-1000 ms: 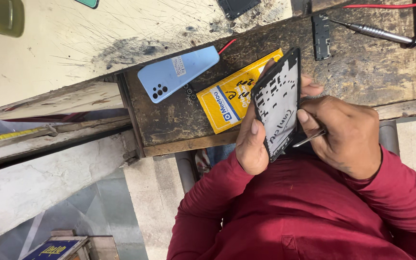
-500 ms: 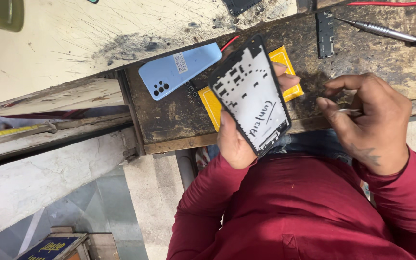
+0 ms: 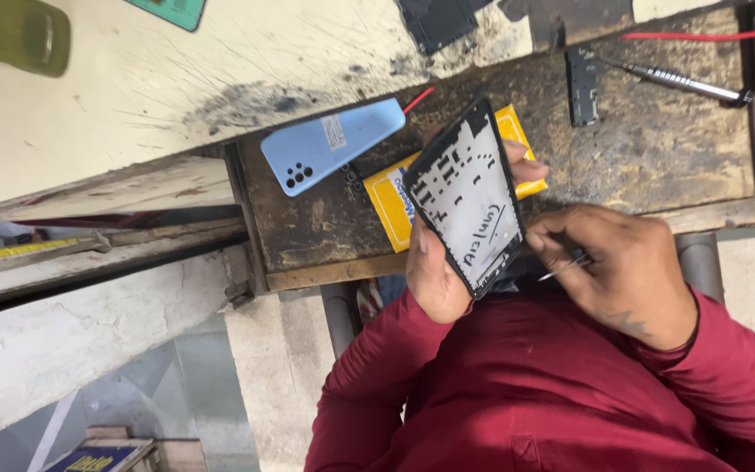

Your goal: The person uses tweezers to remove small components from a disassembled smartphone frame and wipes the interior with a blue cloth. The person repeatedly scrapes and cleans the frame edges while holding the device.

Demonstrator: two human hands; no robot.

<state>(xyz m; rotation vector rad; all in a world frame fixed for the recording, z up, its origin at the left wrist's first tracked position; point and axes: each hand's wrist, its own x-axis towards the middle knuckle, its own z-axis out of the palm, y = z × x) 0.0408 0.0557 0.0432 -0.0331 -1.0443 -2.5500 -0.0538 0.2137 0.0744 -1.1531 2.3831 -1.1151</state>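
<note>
The phone mid-frame (image 3: 467, 199), tilted above the bench (image 3: 657, 149), is clasped by the left hand (image 3: 434, 267). At its 4 o'clock the right hand (image 3: 626, 267) pinches thin tweezers (image 3: 563, 268). A slip could scratch the frame or drop it onto the yellow packet (image 3: 392, 197) at 9 o'clock.

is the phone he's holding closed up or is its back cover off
Back cover off. The phone in the left hand shows its bare inner frame, and a light blue back cover lies apart on the wooden bench.
</note>
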